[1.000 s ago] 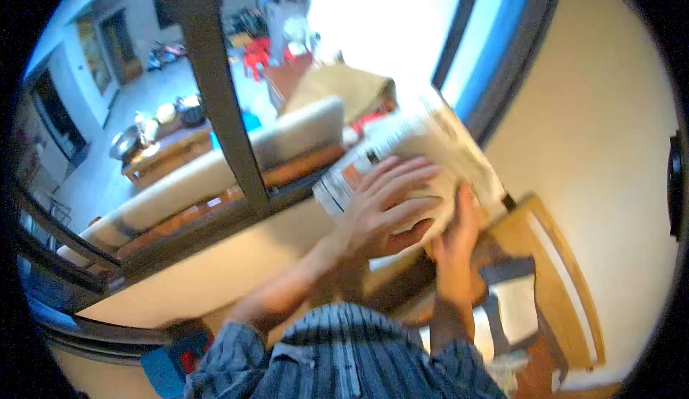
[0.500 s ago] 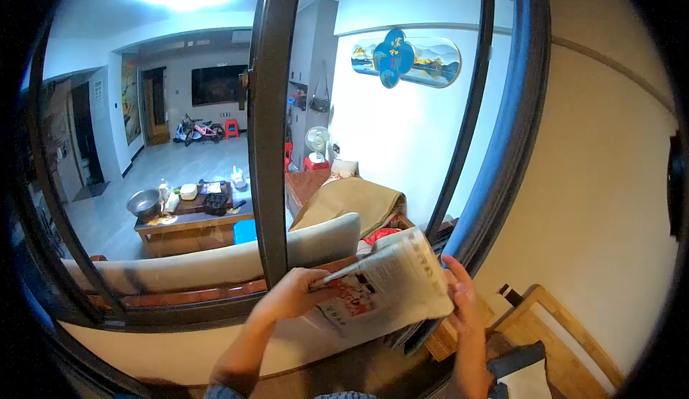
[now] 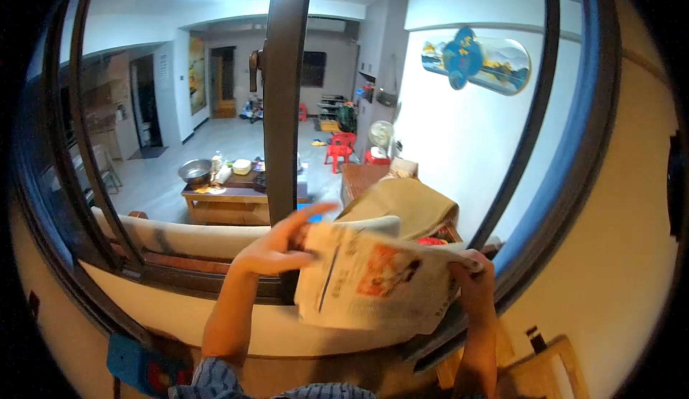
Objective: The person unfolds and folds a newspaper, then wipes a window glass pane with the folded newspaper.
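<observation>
A folded newspaper point(image 3: 359, 284) with a printed colour picture is in front of me, below the window opening. My right hand point(image 3: 477, 277) grips its right edge, the fingers closed on the paper. At the upper left corner of the newspaper is my left hand point(image 3: 276, 250), its index finger stretched out and its thumb apart. That hand is beside the paper; whether the thumb touches it I cannot tell. Behind the left hand stands the dark upright window frame point(image 3: 286, 105), with a handle point(image 3: 255, 69) on its left side.
Through the window are a sofa back point(image 3: 194, 240), a low table point(image 3: 230, 198) with a metal basin point(image 3: 195, 171), a fan point(image 3: 380, 135) and a red chair point(image 3: 340, 149). A wooden chair point(image 3: 567, 359) stands at lower right, and a blue object point(image 3: 125, 359) at lower left.
My left hand has opened from its grip on the newspaper's left side. The paper has turned so its picture faces me more, still in my right hand. The view has swung left.
</observation>
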Available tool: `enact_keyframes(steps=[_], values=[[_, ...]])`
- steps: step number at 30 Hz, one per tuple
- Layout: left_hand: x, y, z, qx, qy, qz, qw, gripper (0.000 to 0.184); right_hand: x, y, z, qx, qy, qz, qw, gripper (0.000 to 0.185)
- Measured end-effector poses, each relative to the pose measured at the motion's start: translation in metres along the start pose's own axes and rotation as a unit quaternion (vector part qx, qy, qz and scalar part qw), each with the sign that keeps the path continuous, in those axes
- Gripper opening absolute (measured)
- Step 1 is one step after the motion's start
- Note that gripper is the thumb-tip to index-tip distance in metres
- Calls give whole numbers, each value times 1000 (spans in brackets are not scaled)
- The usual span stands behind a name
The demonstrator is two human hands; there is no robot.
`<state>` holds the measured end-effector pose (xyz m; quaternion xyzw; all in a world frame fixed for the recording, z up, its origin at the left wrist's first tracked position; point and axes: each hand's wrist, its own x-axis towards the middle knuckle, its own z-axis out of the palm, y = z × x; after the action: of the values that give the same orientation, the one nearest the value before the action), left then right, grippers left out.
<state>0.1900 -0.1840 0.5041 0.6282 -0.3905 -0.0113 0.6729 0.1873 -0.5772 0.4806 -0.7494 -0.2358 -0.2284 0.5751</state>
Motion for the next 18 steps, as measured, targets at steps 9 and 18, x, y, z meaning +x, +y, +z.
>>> enact_keyframes(steps=[9,18], values=[[7,-117,78,197,24,56,979,92,115,78,-3,281,47,34,958,28],[83,-55,129,36,479,-20,877,45,155,38,17,-4,53,-240,969,71]])
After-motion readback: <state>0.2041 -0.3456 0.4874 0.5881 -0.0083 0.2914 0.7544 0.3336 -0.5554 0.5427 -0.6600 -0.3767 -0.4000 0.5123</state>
